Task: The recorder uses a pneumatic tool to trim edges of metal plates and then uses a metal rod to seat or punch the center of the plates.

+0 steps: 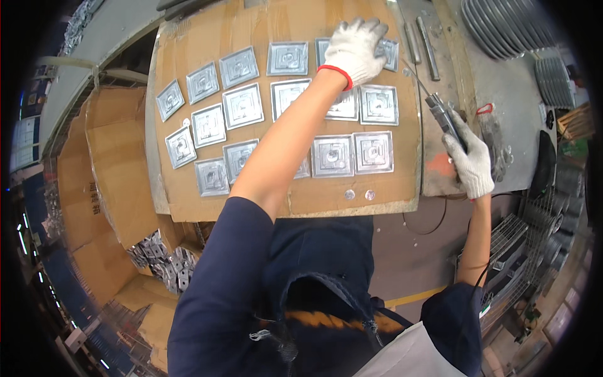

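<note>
My left hand (355, 50), in a white knit glove with a red cuff, lies over the far row of square grey metal plates. Its fingers are spread and bent toward the far right plate (391, 55); whether they press on it I cannot tell. My right hand (471, 160), gloved too, is wrapped round a dark handheld tool (445, 118) beside the board's right edge. A long thin rod sticks out of the tool toward that plate. Rows of plates with raised square steps, such as the middle plate (287, 59), lie on the brown cardboard (301, 204). My left forearm hides some.
Two small round metal discs (360, 195) lie near the front edge. Metal bars (428, 48) and stacked metal rings (502, 28) are at the right. Cartons (119, 157) and a box of metal brackets (164, 261) stand left. A wire rack (515, 251) is at the lower right.
</note>
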`<state>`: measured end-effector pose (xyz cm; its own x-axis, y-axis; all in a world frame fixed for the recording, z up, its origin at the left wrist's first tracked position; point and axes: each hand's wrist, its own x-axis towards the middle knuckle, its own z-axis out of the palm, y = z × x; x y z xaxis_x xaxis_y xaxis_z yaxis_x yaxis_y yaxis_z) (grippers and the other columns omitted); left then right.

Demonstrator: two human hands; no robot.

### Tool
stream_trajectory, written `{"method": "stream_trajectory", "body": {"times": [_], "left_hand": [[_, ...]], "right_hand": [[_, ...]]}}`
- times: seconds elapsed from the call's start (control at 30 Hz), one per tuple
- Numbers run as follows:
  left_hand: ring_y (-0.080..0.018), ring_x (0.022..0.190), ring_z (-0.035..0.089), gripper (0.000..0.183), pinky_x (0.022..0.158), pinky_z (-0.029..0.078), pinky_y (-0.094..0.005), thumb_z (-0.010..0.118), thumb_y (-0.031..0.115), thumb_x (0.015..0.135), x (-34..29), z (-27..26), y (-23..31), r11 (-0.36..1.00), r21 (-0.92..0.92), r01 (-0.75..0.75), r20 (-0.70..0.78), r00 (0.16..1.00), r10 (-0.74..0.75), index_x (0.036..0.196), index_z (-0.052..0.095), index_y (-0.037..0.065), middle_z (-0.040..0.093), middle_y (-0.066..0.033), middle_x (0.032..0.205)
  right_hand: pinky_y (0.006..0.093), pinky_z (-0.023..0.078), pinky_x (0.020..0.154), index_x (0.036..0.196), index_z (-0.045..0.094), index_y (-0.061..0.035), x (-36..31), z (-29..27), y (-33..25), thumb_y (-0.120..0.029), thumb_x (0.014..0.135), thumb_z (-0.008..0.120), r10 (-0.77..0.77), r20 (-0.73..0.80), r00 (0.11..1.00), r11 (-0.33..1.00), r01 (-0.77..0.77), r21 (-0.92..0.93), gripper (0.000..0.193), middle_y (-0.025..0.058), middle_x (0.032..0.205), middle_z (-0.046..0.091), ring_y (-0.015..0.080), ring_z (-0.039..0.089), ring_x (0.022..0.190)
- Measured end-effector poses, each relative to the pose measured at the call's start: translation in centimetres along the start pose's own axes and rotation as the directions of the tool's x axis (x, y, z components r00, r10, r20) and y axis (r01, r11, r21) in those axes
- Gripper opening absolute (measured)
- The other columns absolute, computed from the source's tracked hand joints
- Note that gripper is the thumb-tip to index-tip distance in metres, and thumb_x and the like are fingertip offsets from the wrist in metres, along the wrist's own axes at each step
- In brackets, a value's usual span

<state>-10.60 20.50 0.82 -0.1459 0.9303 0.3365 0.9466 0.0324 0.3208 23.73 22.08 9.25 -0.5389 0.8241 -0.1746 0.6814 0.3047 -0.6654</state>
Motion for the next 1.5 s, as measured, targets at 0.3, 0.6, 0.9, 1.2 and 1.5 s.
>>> {"method": "stream_trajectory", "body": {"times": [0.3,0.6,0.9,1.2,1.5], "left_hand": [[-0.0330,0.144,0.056,0.077,0.131,0.028,-0.0564,0.070,0.053,0.090,-1.8,-1.6,0.7,0.997,-0.075,-0.012,0.278,0.960,0.032,0.151,0.059,0.009,0.064,-0.0158,0.151],[-0.0344,0.150,0.048,0.074,0.132,0.022,-0.0658,0.070,0.057,0.091,-4.0,0.4,-1.6,1.000,-0.001,-0.015,0.088,0.996,0.015,0.149,0.063,0.013,0.059,-0.0104,0.158],[-0.0318,0.128,0.064,0.067,0.127,0.028,-0.0621,0.075,0.065,0.085,1.0,-1.0,1.3,0.983,0.180,-0.022,0.203,0.979,-0.015,0.117,0.080,0.006,0.075,-0.0160,0.122],[-0.0389,0.146,0.049,0.080,0.130,0.022,-0.0641,0.072,0.071,0.085,0.1,1.2,-0.3,0.991,0.124,0.052,0.019,0.998,-0.055,0.135,0.071,0.008,0.062,-0.0175,0.148],[-0.0354,0.146,0.049,0.083,0.126,0.029,-0.0620,0.079,0.068,0.082,-3.2,-0.4,-1.4,0.997,0.073,-0.041,0.065,0.997,0.036,0.139,0.067,0.008,0.060,-0.0136,0.149]], "right_hand": [[0.0265,0.042,0.051,0.150,0.067,-0.0094,3.2,0.9,-3.7,-0.038,0.101,0.075,0.274,0.076,0.959,0.949,-0.282,0.141,0.057,-0.0005,0.077,0.062,0.0051,0.051,0.057],[0.0364,0.057,0.095,0.148,0.067,-0.0094,3.3,2.1,-1.4,-0.039,0.094,0.081,0.019,-0.025,1.000,0.952,-0.026,-0.306,0.063,0.0179,0.112,0.081,0.0285,0.079,0.101],[0.0381,0.058,0.095,0.150,0.066,-0.0103,3.0,1.8,-1.8,-0.040,0.094,0.081,0.033,-0.071,0.997,0.973,-0.049,-0.226,0.065,0.0203,0.115,0.080,0.0308,0.079,0.105],[0.0413,0.058,0.089,0.150,0.067,-0.0151,2.3,1.0,-3.1,-0.045,0.094,0.079,0.185,-0.044,0.982,0.934,-0.190,-0.304,0.064,0.0212,0.108,0.078,0.0382,0.077,0.100],[0.0447,0.058,0.086,0.149,0.068,-0.0219,2.4,2.0,-1.2,-0.045,0.094,0.078,-0.015,-0.051,0.999,0.919,-0.007,-0.394,0.061,0.0177,0.108,0.079,0.0401,0.075,0.099]]}}
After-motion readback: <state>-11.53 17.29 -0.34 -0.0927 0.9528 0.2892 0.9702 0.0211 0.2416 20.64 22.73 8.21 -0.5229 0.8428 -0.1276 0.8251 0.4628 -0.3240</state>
